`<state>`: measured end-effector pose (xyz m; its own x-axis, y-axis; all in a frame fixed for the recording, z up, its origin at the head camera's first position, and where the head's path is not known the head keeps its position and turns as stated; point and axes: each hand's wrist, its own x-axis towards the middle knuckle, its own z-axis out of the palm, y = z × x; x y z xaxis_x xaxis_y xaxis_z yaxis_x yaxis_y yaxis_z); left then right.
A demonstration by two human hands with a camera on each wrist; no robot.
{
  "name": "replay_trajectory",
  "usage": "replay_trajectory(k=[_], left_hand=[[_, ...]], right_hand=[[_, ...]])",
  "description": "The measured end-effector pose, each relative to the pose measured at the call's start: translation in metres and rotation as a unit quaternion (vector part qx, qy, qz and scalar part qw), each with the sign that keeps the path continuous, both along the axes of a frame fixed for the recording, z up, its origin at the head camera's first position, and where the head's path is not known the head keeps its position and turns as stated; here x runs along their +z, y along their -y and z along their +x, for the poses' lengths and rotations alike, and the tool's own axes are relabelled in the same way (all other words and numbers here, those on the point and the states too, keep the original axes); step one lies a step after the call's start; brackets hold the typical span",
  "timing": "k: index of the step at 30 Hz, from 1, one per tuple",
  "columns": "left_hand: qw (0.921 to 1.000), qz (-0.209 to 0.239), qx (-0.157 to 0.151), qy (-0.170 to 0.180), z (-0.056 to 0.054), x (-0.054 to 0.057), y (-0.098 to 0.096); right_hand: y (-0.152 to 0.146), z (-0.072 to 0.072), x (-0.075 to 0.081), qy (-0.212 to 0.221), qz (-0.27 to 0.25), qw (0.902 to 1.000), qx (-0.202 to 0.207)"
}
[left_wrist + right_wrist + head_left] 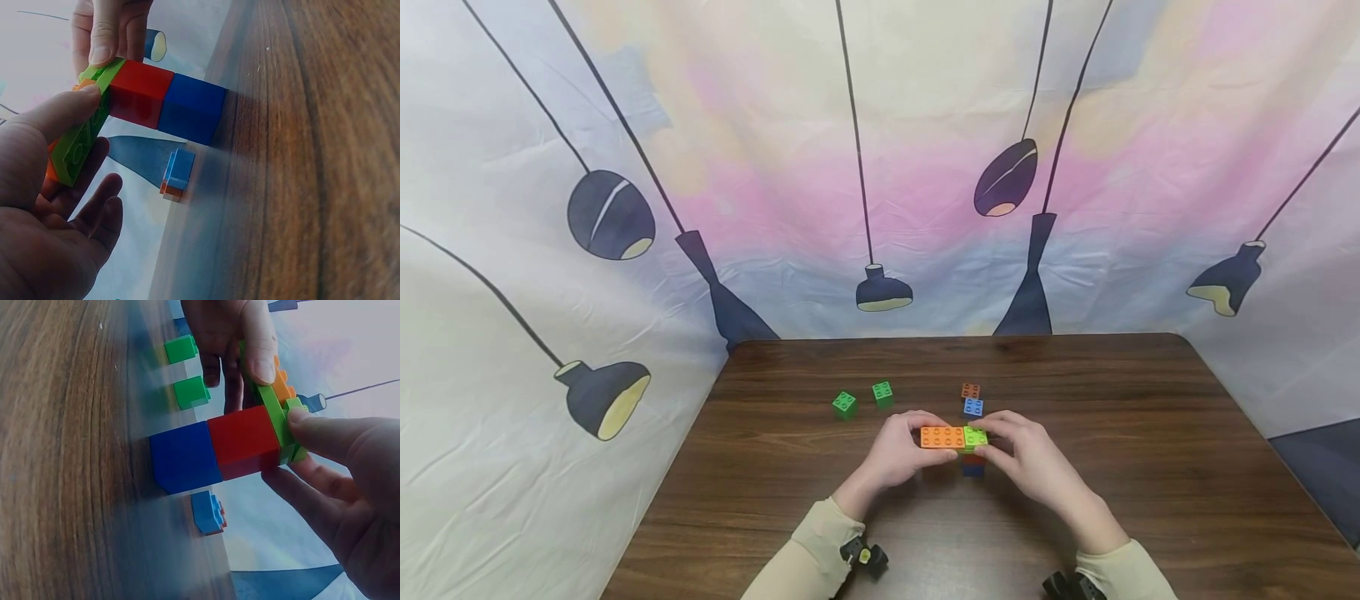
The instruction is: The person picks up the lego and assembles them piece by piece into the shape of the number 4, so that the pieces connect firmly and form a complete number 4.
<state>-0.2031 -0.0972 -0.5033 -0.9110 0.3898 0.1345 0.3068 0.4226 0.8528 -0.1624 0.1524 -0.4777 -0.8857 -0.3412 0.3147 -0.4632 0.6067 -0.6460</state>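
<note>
A small tower stands upright on the table, with a dark blue block (192,107) at the bottom and a red block (140,92) above it. Across its top lies a long light green plate (81,140), jutting out leftward past the red block. An orange plate (942,437) sits on that overhanging part, and beside it a short light green piece (975,437) is over the tower. My left hand (891,452) pinches the overhanging end between thumb and fingers. My right hand (1037,458) grips the right end around the short light green piece, thumb nearest me.
Two green blocks, one (845,406) further left than the other (882,394), lie beyond my left hand. Behind the tower are a light blue block (973,407) and an orange-red one (971,390). A patterned cloth (820,208) hangs past the wooden table's (760,517) far edge.
</note>
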Motion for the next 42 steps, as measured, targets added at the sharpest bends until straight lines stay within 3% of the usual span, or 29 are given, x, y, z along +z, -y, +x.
replay_trajectory(k=[9,18,33,42], left_hand=[[1.0000,-0.002,0.001,-0.004,-0.0009,0.0003,0.0006],[1.0000,-0.007,0.001,-0.003,-0.0008,-0.0001,0.0004],[0.9999,-0.015,0.006,0.003,0.0015,0.0025,-0.0007],[1.0000,-0.008,0.001,0.000,0.0006,0.0017,-0.0012]], right_hand=[[0.0010,-0.0001,-0.0004,-0.010,-0.005,0.9999,-0.010],[0.0019,-0.0021,-0.0027,0.029,-0.054,0.9981,-0.009],[0.0039,-0.0001,-0.0019,-0.006,-0.026,0.9996,-0.013],[0.0027,-0.0022,-0.0013,0.014,-0.037,0.9992,-0.011]])
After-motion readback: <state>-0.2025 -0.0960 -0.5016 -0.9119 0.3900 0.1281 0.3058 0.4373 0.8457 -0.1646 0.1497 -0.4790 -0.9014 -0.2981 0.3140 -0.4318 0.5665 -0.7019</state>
